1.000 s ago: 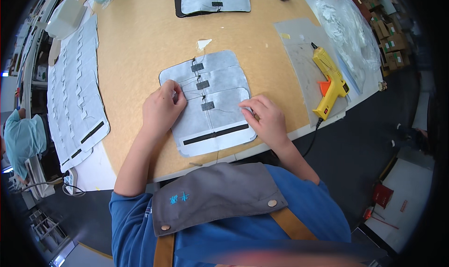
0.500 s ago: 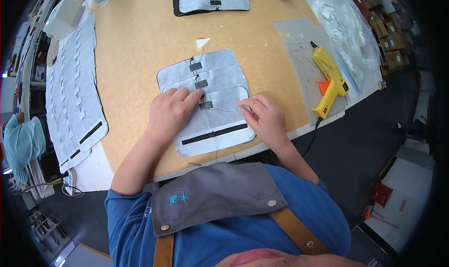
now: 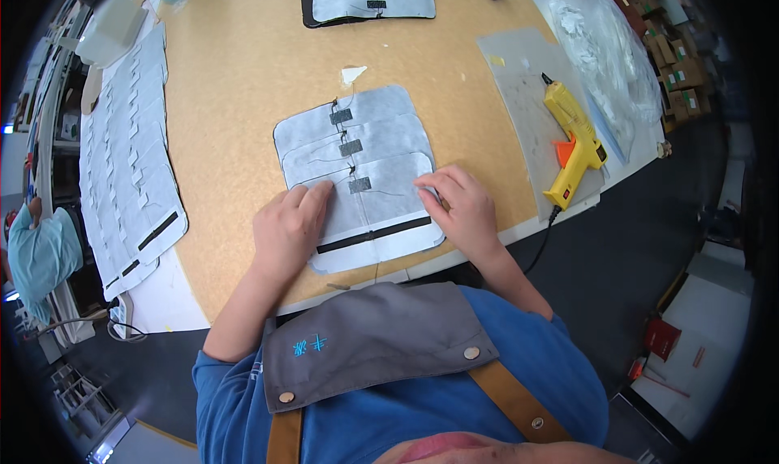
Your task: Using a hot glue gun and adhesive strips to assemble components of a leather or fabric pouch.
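Note:
A stack of overlapping light grey fabric panels lies before me, with several small dark patches down the middle and loose dark threads on them. A black strip crosses the near panel. My left hand rests at the stack's left edge, fingers bent and pressed together. A thin thread runs from the nearest patch toward its fingertips; whether they grip it is hidden. My right hand is closed in a pinch at the right edge. Another thread trails toward it, but what the fingertips hold is too small to make out.
A yellow glue gun lies on a grey sheet at the right, beside clear plastic bags. More panels are stacked at the far side. Long pale sheets cover the left edge. A person in light blue is further left.
My left hand has moved from the middle patches down and left to the stack's edge, uncovering the threads there. My right hand has stayed in place.

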`<state>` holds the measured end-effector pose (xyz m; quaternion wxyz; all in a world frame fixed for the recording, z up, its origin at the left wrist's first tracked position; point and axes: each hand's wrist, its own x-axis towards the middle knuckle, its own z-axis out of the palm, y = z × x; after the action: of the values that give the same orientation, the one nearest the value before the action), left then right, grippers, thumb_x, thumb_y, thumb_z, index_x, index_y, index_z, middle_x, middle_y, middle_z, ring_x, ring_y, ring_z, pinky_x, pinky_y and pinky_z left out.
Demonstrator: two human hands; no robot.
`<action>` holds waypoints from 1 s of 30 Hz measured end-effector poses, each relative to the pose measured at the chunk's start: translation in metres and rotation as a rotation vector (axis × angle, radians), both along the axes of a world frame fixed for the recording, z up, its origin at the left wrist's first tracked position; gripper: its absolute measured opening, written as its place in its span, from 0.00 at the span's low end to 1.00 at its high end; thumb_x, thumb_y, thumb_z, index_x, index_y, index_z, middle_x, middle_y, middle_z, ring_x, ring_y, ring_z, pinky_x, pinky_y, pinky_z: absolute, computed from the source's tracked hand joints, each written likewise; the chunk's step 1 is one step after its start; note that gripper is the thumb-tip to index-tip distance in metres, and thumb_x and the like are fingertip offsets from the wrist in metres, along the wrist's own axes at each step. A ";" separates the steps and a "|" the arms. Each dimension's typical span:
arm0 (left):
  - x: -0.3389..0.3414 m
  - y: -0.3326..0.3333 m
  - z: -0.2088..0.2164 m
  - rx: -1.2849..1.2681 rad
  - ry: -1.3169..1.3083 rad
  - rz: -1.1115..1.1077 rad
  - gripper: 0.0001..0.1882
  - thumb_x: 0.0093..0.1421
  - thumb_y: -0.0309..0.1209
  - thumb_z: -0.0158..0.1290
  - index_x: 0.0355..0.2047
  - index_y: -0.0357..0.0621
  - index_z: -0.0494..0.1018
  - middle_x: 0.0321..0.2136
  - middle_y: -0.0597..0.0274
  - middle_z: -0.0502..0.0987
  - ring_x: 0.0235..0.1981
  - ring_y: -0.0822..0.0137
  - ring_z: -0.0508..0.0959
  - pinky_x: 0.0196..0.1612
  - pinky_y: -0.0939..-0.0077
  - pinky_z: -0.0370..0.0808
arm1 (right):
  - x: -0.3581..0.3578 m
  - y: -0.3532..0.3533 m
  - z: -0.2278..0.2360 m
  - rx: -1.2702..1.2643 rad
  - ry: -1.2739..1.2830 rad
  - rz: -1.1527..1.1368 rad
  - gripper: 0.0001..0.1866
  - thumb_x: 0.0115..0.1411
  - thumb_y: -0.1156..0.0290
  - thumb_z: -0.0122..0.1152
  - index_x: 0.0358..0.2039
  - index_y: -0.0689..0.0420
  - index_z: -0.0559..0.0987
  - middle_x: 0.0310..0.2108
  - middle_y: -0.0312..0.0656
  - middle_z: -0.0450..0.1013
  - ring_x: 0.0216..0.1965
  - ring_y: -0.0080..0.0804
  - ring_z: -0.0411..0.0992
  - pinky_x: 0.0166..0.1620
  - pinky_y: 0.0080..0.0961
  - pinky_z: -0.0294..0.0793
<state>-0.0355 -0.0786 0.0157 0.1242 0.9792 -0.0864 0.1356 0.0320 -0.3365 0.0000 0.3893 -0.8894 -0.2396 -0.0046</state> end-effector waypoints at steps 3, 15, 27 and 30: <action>-0.015 -0.003 -0.007 -0.001 0.000 0.049 0.18 0.54 0.24 0.59 0.46 0.51 0.78 0.18 0.66 0.70 0.19 0.65 0.74 0.21 0.70 0.70 | 0.002 0.002 0.000 0.005 0.000 0.005 0.06 0.56 0.72 0.65 0.35 0.50 0.81 0.32 0.35 0.74 0.31 0.34 0.74 0.33 0.30 0.72; -0.014 -0.005 -0.019 -0.025 -0.071 0.086 0.17 0.56 0.30 0.58 0.47 0.54 0.79 0.19 0.65 0.72 0.19 0.64 0.75 0.22 0.68 0.71 | 0.005 -0.002 0.005 -0.071 -0.028 0.003 0.07 0.56 0.67 0.66 0.36 0.49 0.82 0.35 0.39 0.71 0.35 0.39 0.74 0.36 0.33 0.74; -0.009 -0.005 -0.011 -0.125 -0.136 0.079 0.14 0.58 0.29 0.57 0.46 0.52 0.79 0.19 0.62 0.72 0.19 0.64 0.75 0.22 0.68 0.70 | 0.021 -0.046 0.013 -0.057 -0.115 -0.296 0.17 0.56 0.63 0.67 0.46 0.52 0.77 0.45 0.42 0.71 0.40 0.41 0.73 0.43 0.33 0.74; -0.011 0.000 -0.009 -0.428 -0.089 0.148 0.12 0.61 0.29 0.55 0.46 0.49 0.78 0.18 0.65 0.70 0.18 0.69 0.71 0.21 0.73 0.67 | 0.042 -0.103 0.018 -0.162 -0.289 -0.630 0.18 0.58 0.60 0.64 0.44 0.55 0.76 0.43 0.47 0.73 0.47 0.50 0.72 0.49 0.42 0.73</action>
<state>-0.0462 -0.0781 0.0066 0.3146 0.9273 0.0110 0.2028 0.0740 -0.4400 0.0176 0.2591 -0.9377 -0.0056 -0.2314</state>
